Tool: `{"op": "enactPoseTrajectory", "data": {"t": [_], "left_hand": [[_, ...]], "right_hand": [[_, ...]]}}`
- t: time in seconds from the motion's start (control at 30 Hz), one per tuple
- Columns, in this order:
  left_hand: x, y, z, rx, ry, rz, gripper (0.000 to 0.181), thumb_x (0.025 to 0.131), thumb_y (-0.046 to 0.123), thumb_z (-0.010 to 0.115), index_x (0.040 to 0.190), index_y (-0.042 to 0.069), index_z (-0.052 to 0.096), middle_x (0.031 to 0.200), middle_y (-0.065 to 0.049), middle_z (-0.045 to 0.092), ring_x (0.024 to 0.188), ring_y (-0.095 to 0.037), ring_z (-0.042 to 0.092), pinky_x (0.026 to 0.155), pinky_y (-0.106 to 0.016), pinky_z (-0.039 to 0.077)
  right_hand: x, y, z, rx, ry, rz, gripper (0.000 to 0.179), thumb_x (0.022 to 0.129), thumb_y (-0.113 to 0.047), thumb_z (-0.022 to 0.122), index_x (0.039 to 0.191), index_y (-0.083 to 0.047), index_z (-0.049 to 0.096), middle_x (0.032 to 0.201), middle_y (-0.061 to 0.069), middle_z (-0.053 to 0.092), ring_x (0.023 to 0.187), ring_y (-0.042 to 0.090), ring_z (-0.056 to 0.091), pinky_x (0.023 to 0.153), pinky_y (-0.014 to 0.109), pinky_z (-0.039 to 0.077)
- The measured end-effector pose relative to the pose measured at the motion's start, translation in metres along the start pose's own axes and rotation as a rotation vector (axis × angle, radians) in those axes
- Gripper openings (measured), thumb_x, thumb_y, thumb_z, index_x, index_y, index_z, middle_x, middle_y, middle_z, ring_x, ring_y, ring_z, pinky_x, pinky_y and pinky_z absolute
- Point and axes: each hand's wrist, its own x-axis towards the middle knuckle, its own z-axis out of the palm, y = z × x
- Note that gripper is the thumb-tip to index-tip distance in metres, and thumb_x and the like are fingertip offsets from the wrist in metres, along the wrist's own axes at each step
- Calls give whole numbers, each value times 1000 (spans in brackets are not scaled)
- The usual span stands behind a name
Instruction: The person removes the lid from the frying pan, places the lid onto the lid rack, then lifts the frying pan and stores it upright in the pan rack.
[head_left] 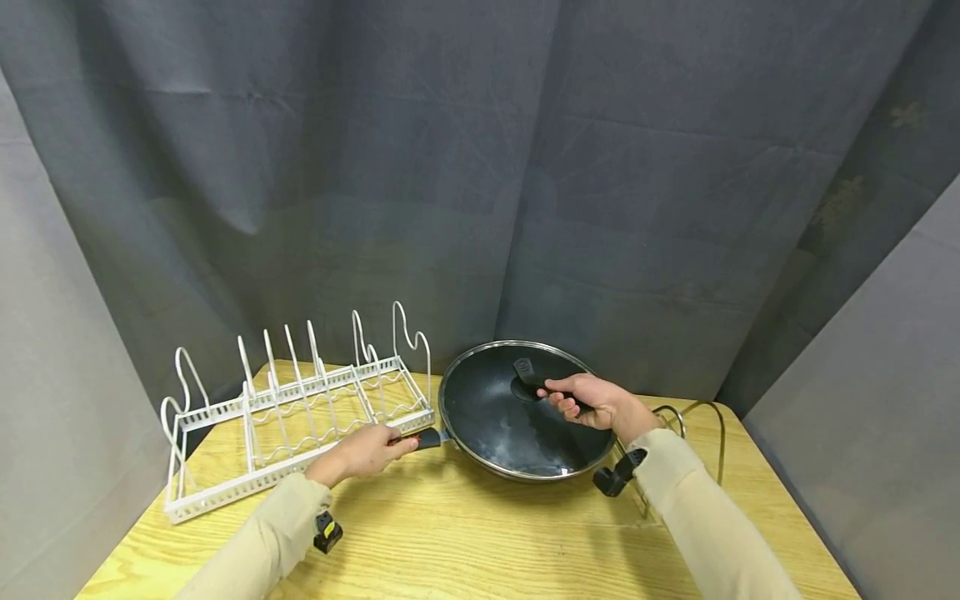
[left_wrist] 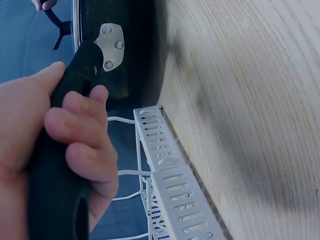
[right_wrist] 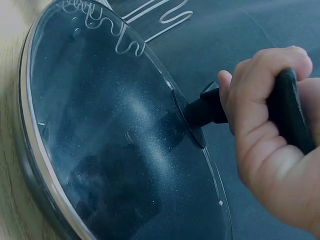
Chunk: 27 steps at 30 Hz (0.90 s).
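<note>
At the back of the wooden table [head_left: 450, 546], just beside a white rack [head_left: 285, 470], sits a dark round pan [left_wrist: 137, 45] under a see-through lid [head_left: 510, 433] with a shiny metal rim. The left hand [head_left: 367, 450] has its fingers wrapped round the pan's black handle [left_wrist: 60, 205]; the right hand [head_left: 585, 400] curls tightly round the lid's black grip [right_wrist: 287, 112].

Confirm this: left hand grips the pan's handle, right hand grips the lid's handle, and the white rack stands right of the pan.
Wrong side: the head view shows the white rack left of the pan. The left hand does grip the pan's handle, the right hand the lid's handle.
</note>
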Motion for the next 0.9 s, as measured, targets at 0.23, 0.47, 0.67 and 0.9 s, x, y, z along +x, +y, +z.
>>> {"op": "enactPoseTrajectory", "data": {"t": [0.23,0.47,0.67,0.9], "left_hand": [[0,0,0,4,18,18,47,98,42,48,71,5,58,54,6,39,46,-9,34,47,-26,30],[0,-1,2,23,46,31,42,97,40,50,64,14,51,53,8,39,46,-9,35,46,-26,30],[0,-1,1,16,20,7,43,98,41,49,64,14,51,51,6,42,44,-9,37,45,-26,31],[2,0,-1,-6,-22,-1,46,99,42,47,68,8,55,51,5,46,42,-9,39,44,-26,33]], "right_hand": [[1,-1,4,4,-2,-7,25,104,-16,37,112,6,42,66,-3,43,43,0,37,41,12,32],[1,3,6,-18,24,-28,25,103,-18,39,110,6,44,65,-4,45,43,-1,37,40,12,32],[0,3,6,-30,36,-43,25,103,-18,39,107,5,45,65,-4,46,44,-1,37,41,12,33],[-1,2,5,-91,32,-71,26,103,-18,39,108,7,45,66,-4,46,44,-1,38,41,12,33]]}}
